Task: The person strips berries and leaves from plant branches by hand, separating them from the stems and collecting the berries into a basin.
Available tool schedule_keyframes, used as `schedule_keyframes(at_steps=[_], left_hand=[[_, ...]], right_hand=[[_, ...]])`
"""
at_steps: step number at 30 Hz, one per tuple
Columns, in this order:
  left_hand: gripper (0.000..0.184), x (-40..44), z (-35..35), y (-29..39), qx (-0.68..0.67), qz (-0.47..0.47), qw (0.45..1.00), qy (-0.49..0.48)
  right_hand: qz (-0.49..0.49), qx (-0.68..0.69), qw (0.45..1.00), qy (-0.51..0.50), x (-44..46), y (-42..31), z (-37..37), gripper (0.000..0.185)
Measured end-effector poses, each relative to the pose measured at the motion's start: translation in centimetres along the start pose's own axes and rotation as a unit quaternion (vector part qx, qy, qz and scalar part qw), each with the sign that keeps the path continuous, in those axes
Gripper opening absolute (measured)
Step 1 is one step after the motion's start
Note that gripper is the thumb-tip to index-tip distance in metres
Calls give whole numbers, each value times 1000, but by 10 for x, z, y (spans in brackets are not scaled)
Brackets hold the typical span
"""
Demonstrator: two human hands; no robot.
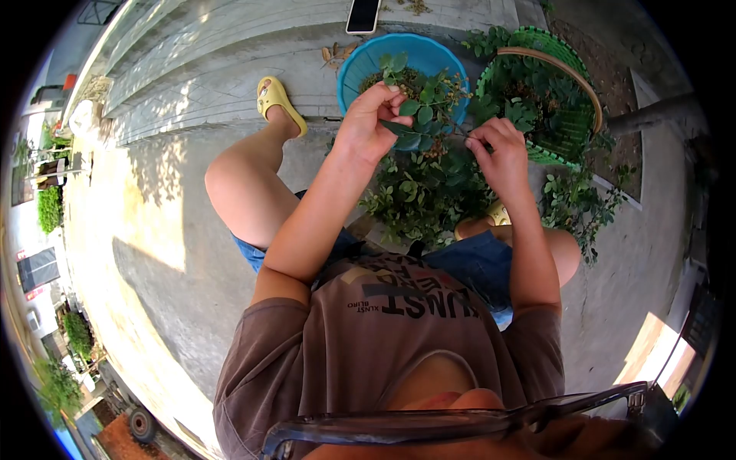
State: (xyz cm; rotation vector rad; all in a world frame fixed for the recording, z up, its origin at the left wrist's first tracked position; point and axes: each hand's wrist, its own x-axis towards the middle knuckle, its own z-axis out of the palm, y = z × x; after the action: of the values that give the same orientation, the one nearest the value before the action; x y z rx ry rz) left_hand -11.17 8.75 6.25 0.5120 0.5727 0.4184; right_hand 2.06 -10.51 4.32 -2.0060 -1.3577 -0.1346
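Observation:
A leafy branch (pixel 425 111) with small clusters of greenish-brown berries spans the space between my two hands, over the near rim of a blue basin (pixel 356 65). My right hand (pixel 502 157) pinches its stem between thumb and fingers. On the other side, my left hand (pixel 369 126) is closed with its fingers curled at the leaves; their exact grip is partly hidden. Small berries (pixel 373 79) lie in the basin. Just right of it stands a green woven basket (pixel 563 149) with a brown handle (pixel 584 80), filled with leafy cuttings.
A pile of leafy branches (pixel 422 195) lies on the concrete between my feet. More cuttings (pixel 583 203) spread below the basket. A phone (pixel 363 15) rests on the step beyond the basin. My yellow clog (pixel 277 100) stands by the steps (pixel 207 84) at left.

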Motion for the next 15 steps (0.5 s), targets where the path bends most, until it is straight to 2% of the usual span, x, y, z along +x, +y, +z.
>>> schedule_keyframes(at_steps=[4, 12, 15], left_hand=[[11, -5, 6, 2, 18, 4, 1000, -10], [8, -1, 2, -2, 13, 16, 998, -62], [6, 2, -3, -1, 77, 19, 993, -92]], right_hand=[[45, 111, 992, -45, -2, 6, 3, 11], [78, 226, 965, -104, -6, 13, 6, 9], [114, 293, 940, -129, -9, 17, 4, 10]])
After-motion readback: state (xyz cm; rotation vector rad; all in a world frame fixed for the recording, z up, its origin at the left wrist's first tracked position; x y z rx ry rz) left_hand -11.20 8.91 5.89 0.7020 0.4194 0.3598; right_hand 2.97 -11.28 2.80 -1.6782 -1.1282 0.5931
